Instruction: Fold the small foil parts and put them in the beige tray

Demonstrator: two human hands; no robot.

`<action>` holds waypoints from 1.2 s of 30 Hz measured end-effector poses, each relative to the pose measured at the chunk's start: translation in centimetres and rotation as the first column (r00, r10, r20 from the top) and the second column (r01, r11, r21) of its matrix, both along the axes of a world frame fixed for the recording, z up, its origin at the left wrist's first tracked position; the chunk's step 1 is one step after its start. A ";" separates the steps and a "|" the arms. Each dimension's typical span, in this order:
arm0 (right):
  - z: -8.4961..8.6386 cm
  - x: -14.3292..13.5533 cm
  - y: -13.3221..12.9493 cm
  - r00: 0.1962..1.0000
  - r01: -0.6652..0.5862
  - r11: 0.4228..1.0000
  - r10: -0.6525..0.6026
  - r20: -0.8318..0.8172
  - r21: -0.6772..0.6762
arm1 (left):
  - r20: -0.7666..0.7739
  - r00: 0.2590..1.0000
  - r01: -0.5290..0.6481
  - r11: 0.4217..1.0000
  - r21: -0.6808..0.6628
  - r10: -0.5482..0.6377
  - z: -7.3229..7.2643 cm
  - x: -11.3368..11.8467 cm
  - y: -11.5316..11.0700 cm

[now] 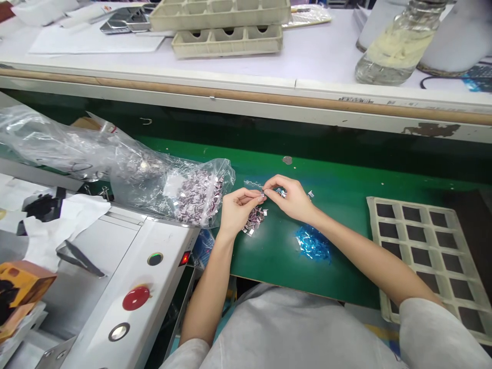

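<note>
My left hand [237, 208] and my right hand [289, 198] meet over the green belt [346, 205], fingertips pinched together on one small metal part [263, 193]. Just below the fingers lies a small heap of the same silvery parts [254, 219]. A clear plastic bag [192, 192] full of these parts lies to the left of my left hand. A pile of blue film scraps [313, 243] sits on the belt under my right forearm. A few loose parts [309, 194] lie beyond my right hand.
A beige compartment tray [388, 297] rests on the belt at right. A white machine [126, 266] with a red button [136, 298] and tweezers [79, 258] stands at left. Stacked beige trays [226, 43] and a glass bottle [395, 48] sit on the far white shelf.
</note>
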State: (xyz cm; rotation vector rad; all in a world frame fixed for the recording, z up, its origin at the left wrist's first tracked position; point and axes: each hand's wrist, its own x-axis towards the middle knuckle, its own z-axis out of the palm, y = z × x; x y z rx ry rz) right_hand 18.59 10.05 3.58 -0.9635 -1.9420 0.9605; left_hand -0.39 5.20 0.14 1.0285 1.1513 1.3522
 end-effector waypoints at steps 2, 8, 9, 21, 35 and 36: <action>0.0 0.1 0.0 1.000 -0.015 1.000 0.014 0.017 0.025 | -0.009 1.000 0.000 1.000 0.002 0.000 0.0 0.0 0.0; -0.2 0.2 0.2 0.997 -0.029 0.999 0.026 0.067 0.041 | -0.034 0.999 0.009 1.000 0.003 -0.009 -0.2 0.1 -0.1; -0.2 0.3 0.3 0.997 -0.019 0.999 0.016 0.073 0.042 | -0.031 0.999 0.009 1.000 0.002 -0.009 -0.2 0.1 -0.1; -1.0 1.1 0.2 0.995 -0.084 0.996 0.086 0.049 -0.036 | -0.127 0.989 0.070 0.997 -0.032 -0.074 -0.3 0.1 -0.2; -2.4 3.9 2.5 0.887 0.089 0.982 -0.155 0.435 0.168 | -0.816 0.556 0.125 0.955 0.267 0.156 -0.4 -2.2 -0.3; -2.5 4.5 2.8 0.883 0.093 0.978 -0.169 0.439 0.189 | -0.830 0.541 0.156 0.955 0.253 0.132 -0.5 -2.3 -0.3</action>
